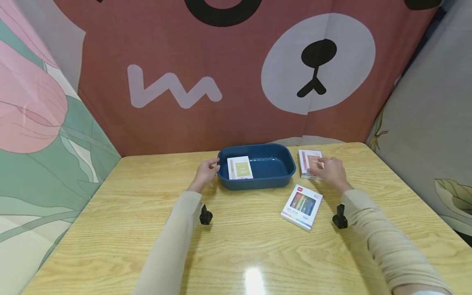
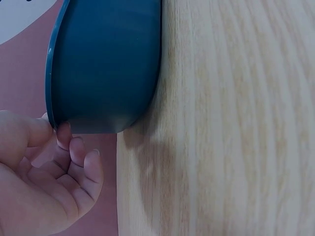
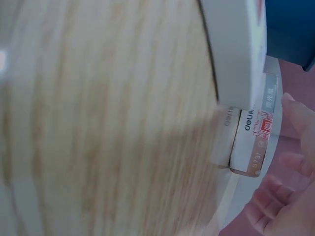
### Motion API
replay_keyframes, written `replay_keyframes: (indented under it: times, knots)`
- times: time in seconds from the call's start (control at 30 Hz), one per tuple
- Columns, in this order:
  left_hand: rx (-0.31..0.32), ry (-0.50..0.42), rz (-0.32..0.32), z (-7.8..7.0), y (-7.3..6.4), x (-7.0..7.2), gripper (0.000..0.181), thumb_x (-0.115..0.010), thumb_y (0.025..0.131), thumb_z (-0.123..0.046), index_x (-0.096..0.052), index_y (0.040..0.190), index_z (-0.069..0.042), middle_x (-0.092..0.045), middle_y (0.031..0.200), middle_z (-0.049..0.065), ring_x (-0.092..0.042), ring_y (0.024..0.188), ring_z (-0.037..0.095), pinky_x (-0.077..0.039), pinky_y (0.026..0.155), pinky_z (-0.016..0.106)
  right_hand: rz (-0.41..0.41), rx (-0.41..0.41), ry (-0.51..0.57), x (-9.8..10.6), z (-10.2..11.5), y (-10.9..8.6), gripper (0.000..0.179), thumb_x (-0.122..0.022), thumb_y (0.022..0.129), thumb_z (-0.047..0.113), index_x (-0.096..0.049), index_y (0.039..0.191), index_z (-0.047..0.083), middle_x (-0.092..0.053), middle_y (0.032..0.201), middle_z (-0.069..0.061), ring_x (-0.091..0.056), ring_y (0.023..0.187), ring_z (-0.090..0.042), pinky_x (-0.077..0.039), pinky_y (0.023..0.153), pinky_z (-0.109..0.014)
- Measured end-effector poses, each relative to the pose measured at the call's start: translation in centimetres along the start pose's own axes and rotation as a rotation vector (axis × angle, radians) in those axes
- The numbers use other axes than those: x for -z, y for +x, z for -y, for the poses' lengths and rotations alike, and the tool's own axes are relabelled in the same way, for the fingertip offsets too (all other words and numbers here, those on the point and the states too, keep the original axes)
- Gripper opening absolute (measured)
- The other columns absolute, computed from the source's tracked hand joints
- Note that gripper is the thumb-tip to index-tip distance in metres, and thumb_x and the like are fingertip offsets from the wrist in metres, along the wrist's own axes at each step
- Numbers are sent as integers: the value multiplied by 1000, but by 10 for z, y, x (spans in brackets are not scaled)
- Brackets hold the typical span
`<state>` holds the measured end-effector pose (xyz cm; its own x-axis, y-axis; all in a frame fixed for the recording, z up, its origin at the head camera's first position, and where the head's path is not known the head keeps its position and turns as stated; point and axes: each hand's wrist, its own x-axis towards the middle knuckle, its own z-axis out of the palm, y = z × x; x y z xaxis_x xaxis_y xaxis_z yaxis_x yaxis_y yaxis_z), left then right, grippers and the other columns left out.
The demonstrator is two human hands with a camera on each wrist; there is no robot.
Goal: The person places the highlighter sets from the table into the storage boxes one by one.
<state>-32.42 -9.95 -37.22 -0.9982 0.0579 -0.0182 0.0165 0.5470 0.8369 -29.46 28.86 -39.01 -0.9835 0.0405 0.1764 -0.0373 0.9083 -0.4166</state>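
My left hand (image 1: 205, 174) is at the left end of a dark blue plastic bin (image 1: 273, 182), its thumb and a fingertip pinching the rim (image 2: 50, 93). Inside the bin, toward the left, a small white box (image 1: 239, 168) with a yellow-green panel leans with its face up. To the right of the bin lies a white box (image 1: 304, 174) with an orange-pink panel and "deli" lettering. Over that box is my right hand (image 1: 332, 172), thumb and fingers spread and loosely bent; in the right wrist view they look apart from the box.
Nearer me on the wooden table (image 1: 239, 233) lies a flat white box (image 1: 302, 207) with a window showing coloured sticks. A printed cloth with a bear face (image 1: 221, 123) hangs behind the table, and patterned cloths flank both sides.
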Motion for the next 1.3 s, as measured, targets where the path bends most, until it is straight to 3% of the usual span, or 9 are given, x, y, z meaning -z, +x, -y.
replay_keyframes:
  times: [0.17,0.4,0.73,0.97,1.3]
  knots:
    - [-14,-2,1,0,-1,0,36,-49,93,-11,-50,128,-8,-56,103,16,-44,54,13,-38,49,23,66,-89,-67,-3,3,1,89,-59,76,57,-36,130,-10,-42,109,-34,-39,99,-45,-37,76,-54]
    - [-20,3,2,1,-1,1,36,-49,93,-12,-50,128,-8,-55,111,15,-46,59,15,-38,50,23,118,-82,-80,-7,8,0,80,-57,74,62,-47,112,-7,-43,103,-32,-47,87,-41,-39,57,-43]
    - [-12,3,11,1,1,1,36,-48,93,-13,-50,129,-9,-57,103,15,-45,56,16,-38,49,23,119,-62,-121,-14,10,3,84,-62,72,58,-41,120,-8,-43,96,-31,-49,80,-37,-40,56,-44]
    - [-40,41,-16,1,1,1,36,-50,92,-11,-51,127,-7,-56,109,14,-46,64,15,-38,52,22,114,-74,-96,-13,11,4,76,-56,76,60,-46,111,-7,-46,97,-28,-46,85,-37,-39,58,-42]
    - [-27,21,-7,2,2,0,36,-50,92,-11,-51,128,-8,-56,109,15,-46,57,15,-37,49,22,86,-70,-45,-12,14,3,60,-62,78,48,-49,99,-7,-47,89,-23,-43,82,-35,-37,60,-41]
